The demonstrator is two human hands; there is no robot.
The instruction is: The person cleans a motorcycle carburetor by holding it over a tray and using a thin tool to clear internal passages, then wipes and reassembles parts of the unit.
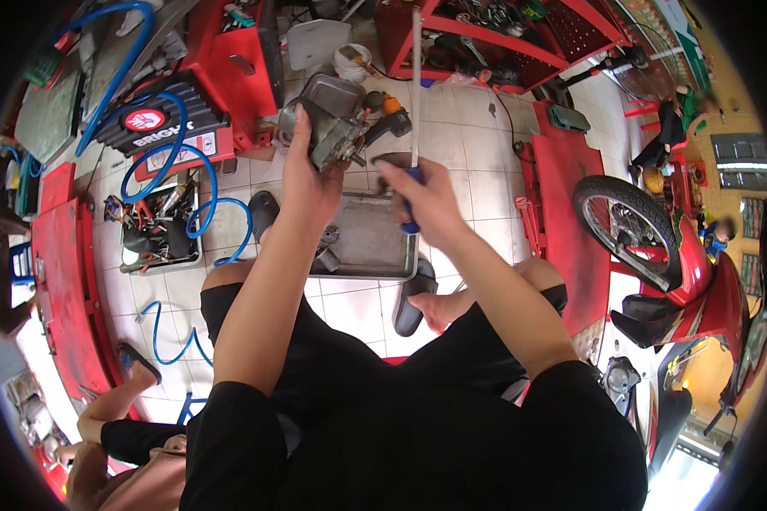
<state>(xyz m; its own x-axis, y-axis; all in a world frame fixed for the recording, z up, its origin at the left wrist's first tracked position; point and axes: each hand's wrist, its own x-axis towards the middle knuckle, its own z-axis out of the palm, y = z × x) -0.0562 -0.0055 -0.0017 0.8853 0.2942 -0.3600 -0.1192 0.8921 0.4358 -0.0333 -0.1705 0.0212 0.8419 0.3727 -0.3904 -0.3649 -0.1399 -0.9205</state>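
Observation:
My left hand [322,192] is closed round a grey metal engine part [332,136], raised above the tray. Its exact kind is not clear. A little to the right, my right hand [435,200] grips a blue-handled tool [412,175]. From that fist a long pale shaft [416,94] points away from me, like that of a long screwdriver. The fingertips are slightly blurred beside a dark piece that I cannot make out. Below both hands a shallow metal tray [371,268] lies on the floor, with small metal parts [328,255] at its left side.
Beyond the hands lie a black-and-orange power tool [389,119], a grey pan [337,92] and a white bucket [351,61]. A tool bin [162,230] and coiled blue hose [187,153] are at left. A motorcycle wheel [626,226] stands right. Another person [128,460] sits lower left.

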